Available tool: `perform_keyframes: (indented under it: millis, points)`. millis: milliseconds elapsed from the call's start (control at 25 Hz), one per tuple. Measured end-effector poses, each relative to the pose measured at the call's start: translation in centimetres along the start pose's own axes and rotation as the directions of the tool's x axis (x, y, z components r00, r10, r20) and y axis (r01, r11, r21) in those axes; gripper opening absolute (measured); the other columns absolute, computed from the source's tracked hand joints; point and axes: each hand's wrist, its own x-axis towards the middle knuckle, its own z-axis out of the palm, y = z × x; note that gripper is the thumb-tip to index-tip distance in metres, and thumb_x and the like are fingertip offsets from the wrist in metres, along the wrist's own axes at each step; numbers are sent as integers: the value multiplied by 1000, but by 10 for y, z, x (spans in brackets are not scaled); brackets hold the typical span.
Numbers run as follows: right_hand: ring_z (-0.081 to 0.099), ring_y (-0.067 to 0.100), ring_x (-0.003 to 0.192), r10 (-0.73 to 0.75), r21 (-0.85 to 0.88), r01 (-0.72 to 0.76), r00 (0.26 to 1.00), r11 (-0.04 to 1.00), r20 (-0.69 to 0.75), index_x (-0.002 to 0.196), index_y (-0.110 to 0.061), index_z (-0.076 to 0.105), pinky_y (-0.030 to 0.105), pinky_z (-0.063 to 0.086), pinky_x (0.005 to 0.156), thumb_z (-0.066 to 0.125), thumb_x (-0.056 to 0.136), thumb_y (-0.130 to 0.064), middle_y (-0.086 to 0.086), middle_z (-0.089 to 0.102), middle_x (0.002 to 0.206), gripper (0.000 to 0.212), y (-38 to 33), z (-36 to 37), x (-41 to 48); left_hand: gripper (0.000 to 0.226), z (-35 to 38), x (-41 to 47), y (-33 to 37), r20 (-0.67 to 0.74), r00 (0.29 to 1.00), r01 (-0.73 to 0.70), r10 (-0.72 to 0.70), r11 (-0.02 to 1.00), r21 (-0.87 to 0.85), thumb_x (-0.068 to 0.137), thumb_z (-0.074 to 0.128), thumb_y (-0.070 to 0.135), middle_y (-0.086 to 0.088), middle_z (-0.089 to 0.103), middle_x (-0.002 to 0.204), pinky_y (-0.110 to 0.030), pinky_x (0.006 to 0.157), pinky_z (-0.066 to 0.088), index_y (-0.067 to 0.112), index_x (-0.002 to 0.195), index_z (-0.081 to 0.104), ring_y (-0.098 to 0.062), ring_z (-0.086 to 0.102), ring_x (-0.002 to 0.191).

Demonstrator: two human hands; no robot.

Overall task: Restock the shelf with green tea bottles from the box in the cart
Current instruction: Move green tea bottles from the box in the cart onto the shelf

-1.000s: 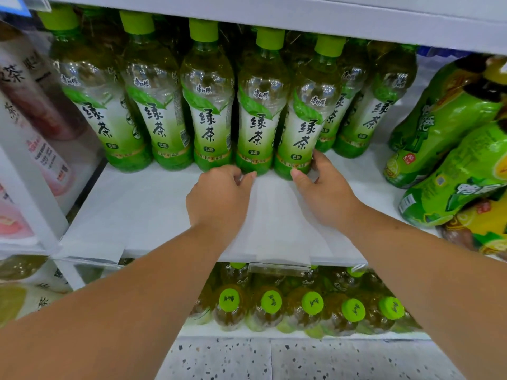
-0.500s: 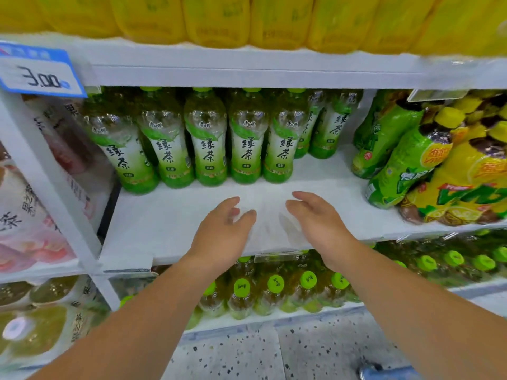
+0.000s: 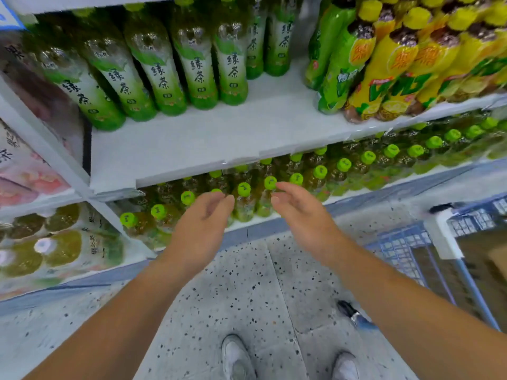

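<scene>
Hands hover mid-frame, both empty: the left hand (image 3: 203, 226) loosely curled, fingers half open, the right hand (image 3: 299, 215) spread a little wider, palms turned toward each other in front of the lower shelf's green-capped bottles (image 3: 270, 183). Up top, clear green tea bottles with green-and-white labels (image 3: 197, 75) stand upright in a row at the back of the white shelf board (image 3: 219, 135), its front bare. Yellow-capped bottles (image 3: 389, 67) lean at upper right. At the right edge, the blue wire cart (image 3: 406, 248) shows a brown cardboard box (image 3: 493, 264) inside.
</scene>
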Motion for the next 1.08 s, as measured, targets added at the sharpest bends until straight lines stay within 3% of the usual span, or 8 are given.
perform_keyframes:
  millis: [160,280,360,440,560,760,920,1080]
  points:
    - [51,1,114,87,25,-86,996,996,-30,141,-35,47,14,46,78,53,100,-39,-32,51,110,42,24,-66,-55,44,63,-48,22,84,996,-20,17,999,38,101,46,46,27,49,120,-3,75,35,29,142,50,23,48,95]
    - [52,-6,104,132,81,-123,985,989,-109,141,-35,48,8,42,71,51,100,-40,-32,50,110,41,34,-131,-100,43,120,-80,53,152,988,-39,38,999,10,101,47,45,38,47,110,-2,75,37,30,140,52,38,41,85]
    - [53,-8,103,123,77,-113,981,991,-151,139,-32,50,6,42,72,51,100,-37,-28,53,112,39,39,-171,-127,42,154,-102,76,178,983,-44,45,999,-9,100,47,47,33,51,121,-8,81,35,34,140,51,32,42,96]
    - [54,0,115,93,57,-84,977,995,-190,137,-34,50,15,43,88,52,100,-37,-20,56,119,37,44,-216,-155,39,192,-125,103,217,974,-61,61,998,-6,99,46,49,27,54,130,-8,81,35,38,136,52,24,45,106]
    - [53,-1,120,48,18,-45,966,999,-252,133,-40,50,25,42,102,53,99,-39,-23,57,123,34,54,-284,-188,35,254,-155,145,272,955,-117,118,993,-18,97,48,49,29,57,125,-9,83,39,40,130,55,23,51,105]
    - [54,-6,114,-63,-137,15,934,990,-351,133,-35,54,22,42,102,54,97,-38,-23,61,120,36,83,-399,-232,45,372,-182,197,330,927,-163,178,984,-72,88,54,61,23,65,120,-21,94,47,37,126,61,15,59,105]
    - [50,-6,119,16,-197,-84,945,977,-326,141,-35,47,20,42,101,49,98,-45,-21,57,128,44,119,-470,-248,26,448,-189,219,307,945,-90,111,993,-81,98,54,42,21,67,116,-35,105,46,37,122,62,8,61,107]
    - [54,-4,112,147,-148,-210,924,966,-353,137,-37,50,23,44,99,51,97,-46,-23,58,116,40,160,-516,-236,35,516,-177,227,333,943,-8,29,998,-65,98,54,40,20,66,93,-25,90,49,29,131,56,11,60,85]
